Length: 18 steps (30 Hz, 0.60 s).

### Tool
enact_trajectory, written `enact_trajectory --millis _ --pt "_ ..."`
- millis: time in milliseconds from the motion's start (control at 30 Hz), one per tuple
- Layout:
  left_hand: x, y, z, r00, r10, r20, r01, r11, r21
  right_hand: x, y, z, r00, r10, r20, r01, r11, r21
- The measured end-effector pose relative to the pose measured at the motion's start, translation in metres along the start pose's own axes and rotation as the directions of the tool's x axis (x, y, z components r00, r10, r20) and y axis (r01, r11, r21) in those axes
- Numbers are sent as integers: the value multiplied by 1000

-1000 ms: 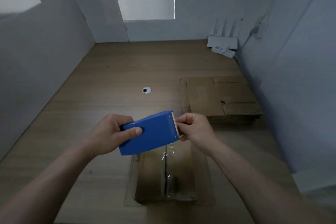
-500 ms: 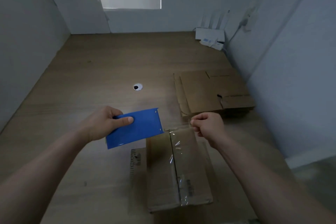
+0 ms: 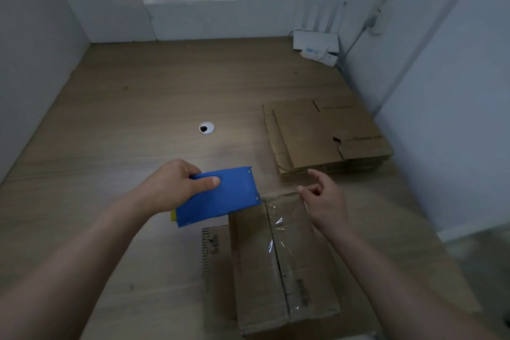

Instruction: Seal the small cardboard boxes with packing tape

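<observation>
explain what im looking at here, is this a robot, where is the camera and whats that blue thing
No robot here: these are a person's two bare arms. There is a single view, from a wide-angle camera worn on the head, looking forward and down. The left hand grips a blue tape dispenser. The right hand hovers at the far end of a small cardboard box, fingers loosely spread, holding nothing I can make out. A strip of clear tape runs along the box's top seam. Everything sits on a wooden table, with a stack of flattened cardboard further back on the right, a round cable hole in the middle and a white router in the far corner.
</observation>
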State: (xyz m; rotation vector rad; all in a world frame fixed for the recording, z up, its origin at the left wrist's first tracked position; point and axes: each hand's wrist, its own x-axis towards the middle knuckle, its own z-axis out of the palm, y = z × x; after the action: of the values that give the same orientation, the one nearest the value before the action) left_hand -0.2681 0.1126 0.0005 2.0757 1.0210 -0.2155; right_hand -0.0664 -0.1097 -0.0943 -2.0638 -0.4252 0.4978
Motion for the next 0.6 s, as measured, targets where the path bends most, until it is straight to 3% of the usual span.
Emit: enact_trajectory --millis 67,200,267,333,400,467,600 --pt "0 0 0 1000 -8 -2 8 1000 4 -7 3 5 999 -39 -4 39 998 -57" --pt "-3 3 0 1000 -17 -9 17 1000 16 -6 4 3 992 38 -118 -60 981 -184" --pt "-4 6 1 1000 -17 -8 17 999 29 -13 -8 0 980 -100 -170 58 970 -234" --pt "-3 11 1 1000 -18 -8 18 999 37 -22 -19 8 975 -214 -59 188 938 -291" --pt "-3 15 1 1000 -21 -1 21 999 47 -29 -21 19 991 -93 100 123 926 -357" --pt "-4 15 1 1000 -16 0 16 998 53 -28 -21 23 984 70 163 12 890 -455" --pt "-8 9 -3 1000 7 28 -7 1000 27 -25 -17 20 979 92 185 10 873 -487"
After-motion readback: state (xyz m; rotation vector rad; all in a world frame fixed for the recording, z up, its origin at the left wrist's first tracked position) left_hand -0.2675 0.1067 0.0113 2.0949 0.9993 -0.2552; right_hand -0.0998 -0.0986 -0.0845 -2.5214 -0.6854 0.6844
